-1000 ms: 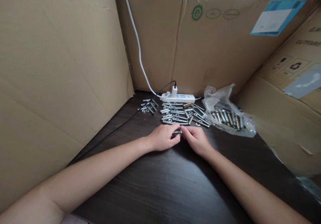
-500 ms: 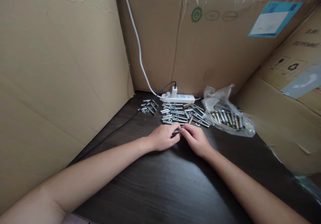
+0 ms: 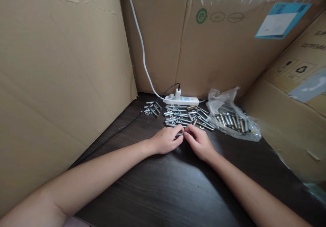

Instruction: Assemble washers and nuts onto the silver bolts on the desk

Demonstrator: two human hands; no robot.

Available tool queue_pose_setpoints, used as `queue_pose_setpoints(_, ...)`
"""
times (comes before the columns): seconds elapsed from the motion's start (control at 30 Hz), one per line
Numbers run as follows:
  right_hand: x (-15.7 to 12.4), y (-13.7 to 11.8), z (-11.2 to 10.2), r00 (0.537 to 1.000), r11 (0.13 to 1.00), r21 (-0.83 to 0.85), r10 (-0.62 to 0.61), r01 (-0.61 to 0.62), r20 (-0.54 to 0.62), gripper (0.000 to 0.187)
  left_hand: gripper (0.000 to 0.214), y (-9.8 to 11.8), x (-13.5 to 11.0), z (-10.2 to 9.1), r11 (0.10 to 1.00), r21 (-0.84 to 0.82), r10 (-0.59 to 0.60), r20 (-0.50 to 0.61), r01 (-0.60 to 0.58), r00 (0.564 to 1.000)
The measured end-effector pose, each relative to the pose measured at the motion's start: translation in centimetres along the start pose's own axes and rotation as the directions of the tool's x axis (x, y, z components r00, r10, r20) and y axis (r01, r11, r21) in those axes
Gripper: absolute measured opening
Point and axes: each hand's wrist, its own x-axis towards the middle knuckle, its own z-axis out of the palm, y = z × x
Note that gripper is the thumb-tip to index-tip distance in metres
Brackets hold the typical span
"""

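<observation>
My left hand (image 3: 166, 140) is closed around a small grey metal bolt (image 3: 179, 134), which lies sideways and is mostly covered by the fingers. Thumb and fingertips of my right hand (image 3: 200, 143) pinch the bolt's right end, so the two hands almost meet. Any nut or washer at that end is too small to make out. Just beyond the hands lie rows of loose bolts, metal sleeves (image 3: 180, 114) and washers. A smaller group of bolts and washers (image 3: 152, 109) sits to the left.
A clear plastic bag (image 3: 230, 118) with several expansion bolts lies at the right. Behind the parts stands a white power strip (image 3: 182, 100) with a plug. Its black cable (image 3: 119, 129) crosses the dark table (image 3: 163, 189). Cardboard boxes (image 3: 158, 40) wall in the left, back and right.
Both hands stay at nearly the same spot, with only a slight shift of the fingers at the bolt's end. The whole view has moved slightly.
</observation>
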Motion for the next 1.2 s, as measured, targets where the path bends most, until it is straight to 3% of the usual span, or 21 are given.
queue_pose_setpoints(0.13,0.1,0.23,0.16,1.0,0.999,0.036,-0.003,0.002,0.014,0.027,0.018,0.04,-0.05,-0.08,1.0,-0.009,0.004,-0.004,-0.004,1.0)
queue_pose_setpoints(0.33,0.04,0.54,0.32,0.994,0.995,0.023,0.098,-0.099,0.054,0.046,0.016,0.19,-0.08,-0.09,1.0,0.026,0.008,0.01,-0.008,1.0)
queue_pose_setpoints(0.43,-0.07,0.28,0.16,0.997,0.998,-0.005,0.069,-0.068,0.017,0.04,0.015,0.18,-0.07,0.0,1.0,0.019,0.011,0.001,-0.011,1.0)
queue_pose_setpoints(0.53,-0.13,0.03,0.01,0.999,1.0,-0.005,0.023,-0.023,-0.035,0.02,0.016,0.14,-0.07,0.06,1.0,0.009,0.001,-0.009,-0.001,1.0)
queue_pose_setpoints(0.67,-0.1,0.04,-0.01,1.0,1.0,0.017,0.004,-0.003,-0.029,0.008,0.016,0.1,-0.08,0.03,1.0,-0.003,0.015,-0.005,-0.015,1.0)
queue_pose_setpoints(1.03,0.16,0.62,0.28,0.999,0.998,0.052,0.031,-0.032,0.026,0.035,0.019,0.34,-0.06,0.0,0.999,0.032,0.003,0.014,-0.003,1.0)
queue_pose_setpoints(1.2,0.02,0.33,0.15,1.0,0.999,0.026,0.019,-0.019,0.024,0.033,0.02,0.17,-0.03,0.1,0.999,0.041,0.013,0.011,-0.014,1.0)
